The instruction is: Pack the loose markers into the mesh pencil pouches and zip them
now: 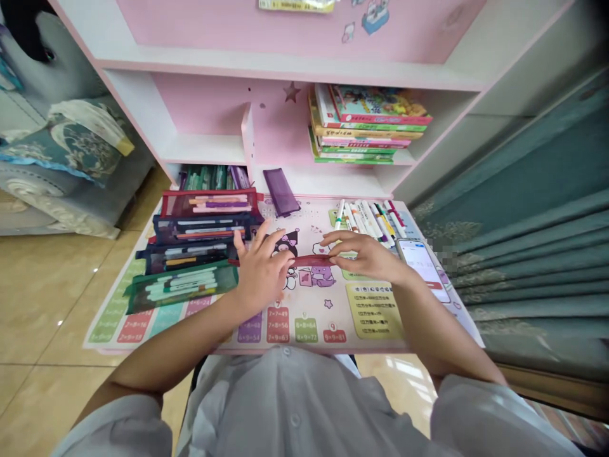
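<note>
a grey sofa [80,190] with a teal floral cushion [80,136] stands on the glossy tiled floor [52,298] at far left. on the left of the surface [333,324], whose printed cover bears times tables and cartoon figures, mesh pouches with pens inside lie in a column: a red pouch [183,204] at the back, two navy pouches [164,259], and a green pouch [140,295] nearest the person. behind them, more pouches [209,178] fill a low cubby of the pink and white shelf unit [285,66]. the left hand [261,273] is over the middle of the surface, fingers fanned wide, its innermost digit at a thin red strip [311,261]; whether it grips, i cannot tell. a purple pouch [281,190] lies flat behind. the strip spans the hands, and the right hand [364,254] holds its right end between narrowly set fingers. books [368,133] are stacked on the shelf above. loose markers [371,219] lie behind the right hand, a lit phone [421,266] beside its wrist, and a teal curtain [537,222] hangs at far right.
</note>
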Motion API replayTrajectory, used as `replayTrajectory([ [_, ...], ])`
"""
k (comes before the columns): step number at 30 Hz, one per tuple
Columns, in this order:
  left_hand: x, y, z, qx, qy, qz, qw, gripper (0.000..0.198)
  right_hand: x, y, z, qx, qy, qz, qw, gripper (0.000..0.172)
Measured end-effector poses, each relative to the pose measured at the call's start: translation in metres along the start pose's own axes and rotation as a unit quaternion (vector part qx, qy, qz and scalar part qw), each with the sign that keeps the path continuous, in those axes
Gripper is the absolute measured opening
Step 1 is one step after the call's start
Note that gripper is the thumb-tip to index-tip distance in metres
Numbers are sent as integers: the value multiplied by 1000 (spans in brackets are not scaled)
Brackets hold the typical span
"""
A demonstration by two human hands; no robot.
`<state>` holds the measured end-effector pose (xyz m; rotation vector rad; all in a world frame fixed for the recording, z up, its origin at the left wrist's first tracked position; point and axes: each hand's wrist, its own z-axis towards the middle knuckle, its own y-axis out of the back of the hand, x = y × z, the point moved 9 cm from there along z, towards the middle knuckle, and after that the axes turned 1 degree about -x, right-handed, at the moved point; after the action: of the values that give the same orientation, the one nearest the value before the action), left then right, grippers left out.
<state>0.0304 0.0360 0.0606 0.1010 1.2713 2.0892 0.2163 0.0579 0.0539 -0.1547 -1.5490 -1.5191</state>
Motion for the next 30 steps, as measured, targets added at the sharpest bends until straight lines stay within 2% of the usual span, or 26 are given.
replayTrajectory([
  [5, 2, -15, 4, 34, 15, -7, 999, 18, -24, -8, -2, -29, 11, -9, 999, 13],
  [9, 5, -22, 8, 56, 31, -10, 998, 19, -28, -13, -9, -37, 33, 3, 999, 12],
  [13, 8, -27, 16, 61, 41, -12, 997, 17, -33, -7, -15, -74, 44, 16, 996, 10],
  [16, 8, -32, 22, 66, 32, -7, 997, 17, -40, -7, -17, -81, 40, 24, 996, 12],
  [20, 5, -38, 26, 73, 19, -3, 997, 18, -44, -10, -19, -100, 67, 26, 992, 5],
  [24, -9, -39, 28, 49, 9, -2, 999, 6, -41, -13, -19, -109, 86, 32, 990, 3],
  [27, -31, -46, 30, 36, -33, -15, 999, 23, -39, -13, -20, -111, 93, 29, 989, 3],
  [30, -49, -56, 33, 32, -67, -22, 997, 20, -36, -10, -22, -124, 102, 23, 987, 3],
])
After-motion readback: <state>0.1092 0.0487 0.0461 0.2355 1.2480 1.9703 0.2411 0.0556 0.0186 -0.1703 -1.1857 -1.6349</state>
